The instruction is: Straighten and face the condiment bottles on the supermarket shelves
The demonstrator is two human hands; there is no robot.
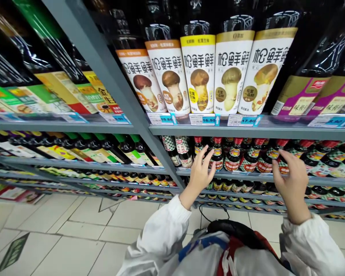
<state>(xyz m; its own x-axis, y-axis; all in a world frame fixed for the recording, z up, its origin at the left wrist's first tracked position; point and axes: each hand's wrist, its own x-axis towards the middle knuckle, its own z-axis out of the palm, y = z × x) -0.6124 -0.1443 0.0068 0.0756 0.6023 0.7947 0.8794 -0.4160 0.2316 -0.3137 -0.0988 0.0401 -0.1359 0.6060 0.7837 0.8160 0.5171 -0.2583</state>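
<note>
My left hand [200,171] is raised in front of the shelf with its fingers apart and nothing in them. It is nearest to a small dark bottle with a red cap [217,157], partly covering the one beside it. Further right, my right hand [292,178] is also open, fingers slightly curled, in front of a red-capped bottle [266,161] of the same row. Whether the fingertips touch any bottle I cannot tell. Above both hands stand several large dark bottles with white mushroom labels, among them one with a yellow band [199,76].
Price tags [208,119] line the grey shelf edge [232,132]. A grey upright post [123,84] divides the shelving. Purple-labelled bottles [300,96] stand at the right, green-labelled bottles [25,97] at the left. Lower shelves hold more bottles above the tiled floor [74,249].
</note>
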